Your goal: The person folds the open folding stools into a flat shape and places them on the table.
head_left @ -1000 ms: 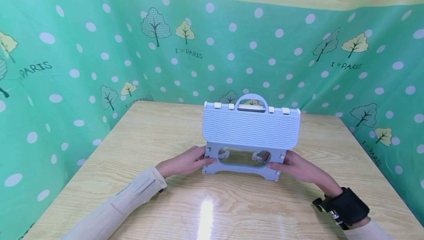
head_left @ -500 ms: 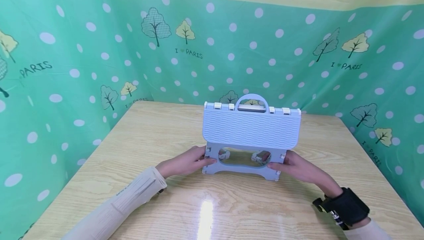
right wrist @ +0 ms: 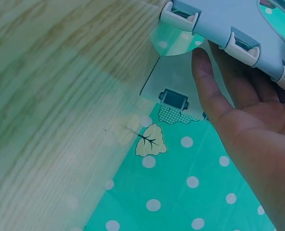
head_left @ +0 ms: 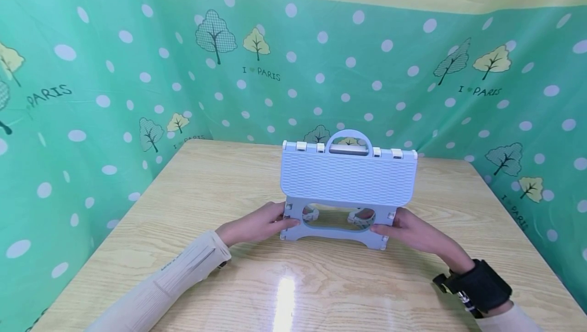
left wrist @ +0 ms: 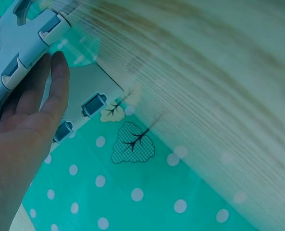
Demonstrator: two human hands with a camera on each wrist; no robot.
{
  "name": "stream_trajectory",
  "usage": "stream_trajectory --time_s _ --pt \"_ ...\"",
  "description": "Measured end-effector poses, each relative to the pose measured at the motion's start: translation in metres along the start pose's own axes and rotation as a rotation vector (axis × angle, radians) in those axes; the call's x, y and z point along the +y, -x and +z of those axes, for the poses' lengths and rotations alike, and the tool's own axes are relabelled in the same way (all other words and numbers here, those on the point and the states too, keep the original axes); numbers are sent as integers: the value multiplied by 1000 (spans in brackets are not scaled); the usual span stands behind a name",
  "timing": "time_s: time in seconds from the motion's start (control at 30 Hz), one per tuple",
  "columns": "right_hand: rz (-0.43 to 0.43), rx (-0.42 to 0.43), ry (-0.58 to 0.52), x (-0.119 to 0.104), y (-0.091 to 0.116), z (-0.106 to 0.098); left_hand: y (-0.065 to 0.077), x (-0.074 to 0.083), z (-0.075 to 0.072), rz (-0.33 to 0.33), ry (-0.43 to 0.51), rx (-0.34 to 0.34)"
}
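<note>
A light blue folding step stool stands on the wooden table, its textured top folded in half and hanging down in front below an arched carry handle. Beneath it shows the front leg panel with a wide cut-out. My left hand grips the panel's left side, thumb in front and fingers behind. On the other side my right hand holds the panel's right edge the same way. Both wrist views show fingers reaching behind the near leg panel, with a second panel farther back, apart from it.
The stool stands right of centre on the wood-grain table. Behind and beside the table hangs a green dotted curtain with printed trees. A black wrist strap is on the right wrist. Light glares on the tabletop near the front.
</note>
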State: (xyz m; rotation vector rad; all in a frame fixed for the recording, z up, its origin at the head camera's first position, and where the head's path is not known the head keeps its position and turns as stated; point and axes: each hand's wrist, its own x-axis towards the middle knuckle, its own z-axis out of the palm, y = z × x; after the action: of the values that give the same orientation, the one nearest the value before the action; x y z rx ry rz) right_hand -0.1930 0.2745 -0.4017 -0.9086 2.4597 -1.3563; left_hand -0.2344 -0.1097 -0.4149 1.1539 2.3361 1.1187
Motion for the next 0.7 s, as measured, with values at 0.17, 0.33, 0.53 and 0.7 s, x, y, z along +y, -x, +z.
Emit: stream_trajectory --time_s 0.17,0.33,0.53,0.7 --pt "9 17 14 0 1 0 -1 -1 0 8 -1 0" --pt "26 37 32 0 1 0 0 0 0 3 -5 -3" --pt "35 45 43 -1 1 0 0 2 -1 -9 -1 -6" --pt "29 31 37 -2 1 0 -1 1 0 -6 4 -7"
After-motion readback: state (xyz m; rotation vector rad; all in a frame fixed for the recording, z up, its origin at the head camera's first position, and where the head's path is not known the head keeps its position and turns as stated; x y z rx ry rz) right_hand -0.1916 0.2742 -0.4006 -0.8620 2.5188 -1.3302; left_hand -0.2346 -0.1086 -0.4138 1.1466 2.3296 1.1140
